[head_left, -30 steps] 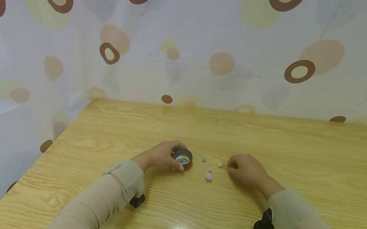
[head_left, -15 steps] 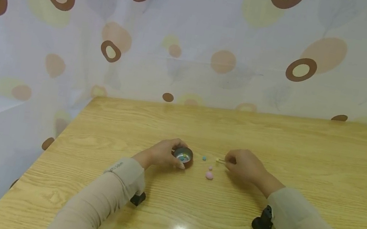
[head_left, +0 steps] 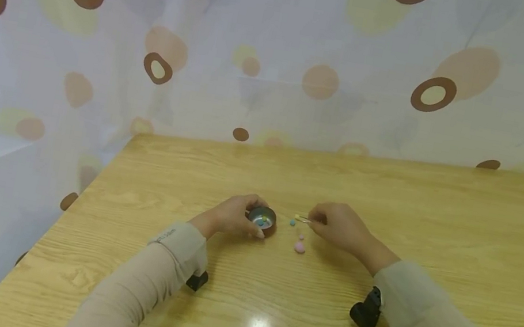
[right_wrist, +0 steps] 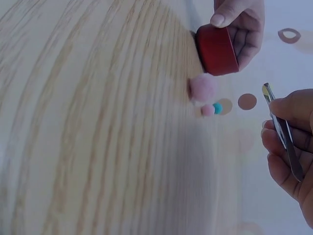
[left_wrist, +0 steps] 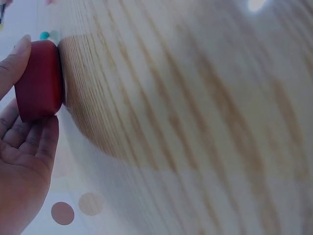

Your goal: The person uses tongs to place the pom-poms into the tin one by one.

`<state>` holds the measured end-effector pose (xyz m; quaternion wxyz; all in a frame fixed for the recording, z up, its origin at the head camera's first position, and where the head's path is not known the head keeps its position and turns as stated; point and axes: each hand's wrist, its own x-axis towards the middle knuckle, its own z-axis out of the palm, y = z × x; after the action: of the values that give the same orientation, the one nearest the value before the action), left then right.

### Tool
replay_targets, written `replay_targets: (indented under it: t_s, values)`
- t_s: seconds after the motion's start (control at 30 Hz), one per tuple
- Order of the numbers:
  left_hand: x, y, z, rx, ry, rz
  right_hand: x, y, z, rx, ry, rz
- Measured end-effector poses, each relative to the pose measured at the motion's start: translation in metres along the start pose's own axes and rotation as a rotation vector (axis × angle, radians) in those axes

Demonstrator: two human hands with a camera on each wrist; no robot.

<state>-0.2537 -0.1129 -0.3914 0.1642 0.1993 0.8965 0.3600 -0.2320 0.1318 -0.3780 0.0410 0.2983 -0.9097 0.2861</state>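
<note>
My left hand (head_left: 231,216) grips a small round bowl (head_left: 271,231), red outside and silvery inside, standing on the table. Its thumb and fingers reach round the red wall (left_wrist: 41,81) in the left wrist view. Inside lie a yellow pom-pom (head_left: 264,219) and a blue one (head_left: 261,223). Metal tweezers (right_wrist: 288,147) are pinched in my right hand (head_left: 342,228). Their tips hold a yellow pom-pom (right_wrist: 265,91) above the table, right of the bowl. Below it on the table sit a blue pom-pom (head_left: 292,223), a small pink one (head_left: 301,237) and a larger pink one (head_left: 300,247).
The wood-grain table (head_left: 224,320) stretches around both hands. Behind it and along its sides hangs a pale sheet (head_left: 262,105) with brown and yellow ovals. Black wrist cameras (head_left: 366,309) sit under both forearms.
My right hand has moved left with the tweezers and the yellow pom-pom, from beyond the pink ones to near the blue one. My left hand keeps its grip on the bowl.
</note>
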Motion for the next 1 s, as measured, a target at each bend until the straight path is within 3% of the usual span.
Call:
replay_targets:
  t_s: [0.27, 0.57, 1.0]
  values:
    - [-0.002, 0.002, 0.0, 0.017, 0.001, -0.01, 0.008, -0.011, 0.003, 0.002, 0.025, -0.054]
    - [-0.002, 0.001, -0.001, 0.007, -0.004, 0.004, 0.017, -0.022, 0.01, 0.062, -0.002, -0.052]
    - [-0.002, -0.001, 0.0, -0.011, 0.005, 0.001, 0.025, -0.029, 0.024, 0.058, -0.08, 0.017]
